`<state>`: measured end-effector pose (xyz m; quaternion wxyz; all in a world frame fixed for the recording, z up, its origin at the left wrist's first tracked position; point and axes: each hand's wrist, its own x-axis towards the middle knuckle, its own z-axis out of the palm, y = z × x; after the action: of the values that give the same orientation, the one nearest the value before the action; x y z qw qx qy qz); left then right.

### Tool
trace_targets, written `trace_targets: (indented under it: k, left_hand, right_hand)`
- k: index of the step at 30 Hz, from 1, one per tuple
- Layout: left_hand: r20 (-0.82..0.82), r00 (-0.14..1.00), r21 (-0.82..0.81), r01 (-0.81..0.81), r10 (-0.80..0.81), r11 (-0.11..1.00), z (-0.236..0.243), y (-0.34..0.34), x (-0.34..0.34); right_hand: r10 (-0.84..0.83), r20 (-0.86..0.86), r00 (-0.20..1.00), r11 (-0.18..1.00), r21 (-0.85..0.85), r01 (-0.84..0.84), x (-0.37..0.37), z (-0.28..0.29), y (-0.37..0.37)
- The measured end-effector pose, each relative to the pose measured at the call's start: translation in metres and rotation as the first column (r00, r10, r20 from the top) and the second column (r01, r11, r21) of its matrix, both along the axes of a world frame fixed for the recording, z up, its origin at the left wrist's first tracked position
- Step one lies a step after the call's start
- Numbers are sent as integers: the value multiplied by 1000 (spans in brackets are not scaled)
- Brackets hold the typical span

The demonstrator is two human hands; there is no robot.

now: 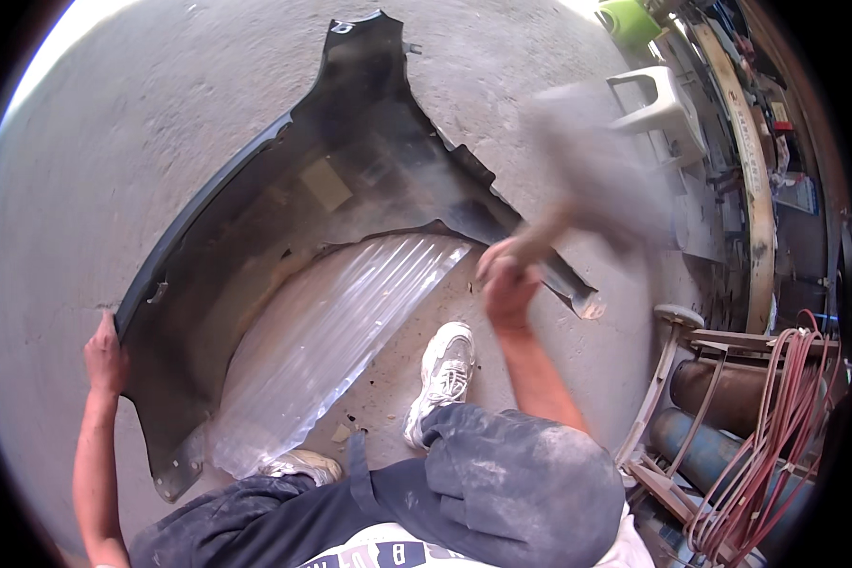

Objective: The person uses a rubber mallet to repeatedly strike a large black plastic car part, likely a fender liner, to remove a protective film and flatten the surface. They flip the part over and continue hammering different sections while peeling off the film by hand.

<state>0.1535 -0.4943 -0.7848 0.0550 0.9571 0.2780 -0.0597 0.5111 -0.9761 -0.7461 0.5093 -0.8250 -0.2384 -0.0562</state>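
A dark car fender lies on the floor in front of me, its curved inner side facing up. At its left edge my left hand is closed, gripping the rim. My right hand is wrapped round the handle of a mallet, above the fender's right arm. Motion smears the mallet's big greyish head, so its exact shape cannot be made out. A clear corrugated plastic sheet shows in the wheel arch opening, in front of my shoes.
Concrete floor surrounds the fender. To the right stand a white plastic stool, a green container and a long beam beside cluttered shelving. Nearer on the right, a metal cart carries gas cylinders and coiled red hose.
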Motion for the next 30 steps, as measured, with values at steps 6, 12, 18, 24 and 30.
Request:
trace_targets:
  k: [6,12,18,24,30]
  left_hand:
    - [-50,999,7,-13,14,1000,-1,1,-1]
    - [40,999,-2,0,0,1000,0,2,-13]
    - [7,1000,-17,-21,21,1000,-5,-6,6]
    - [-8,1000,-7,14,-14,1000,3,5,-12]
    - [9,1000,31,0,0,1000,6,-1,-9]
  right_hand:
    - [-310,-547,777,917,-387,94,21,-5,2]
    - [-7,-119,993,954,296,43,36,112,30]
    - [-151,-156,976,917,-392,79,-7,-58,-46]
    - [-144,-623,769,987,-151,63,27,37,27]
    - [12,-47,999,933,361,5,38,113,38]
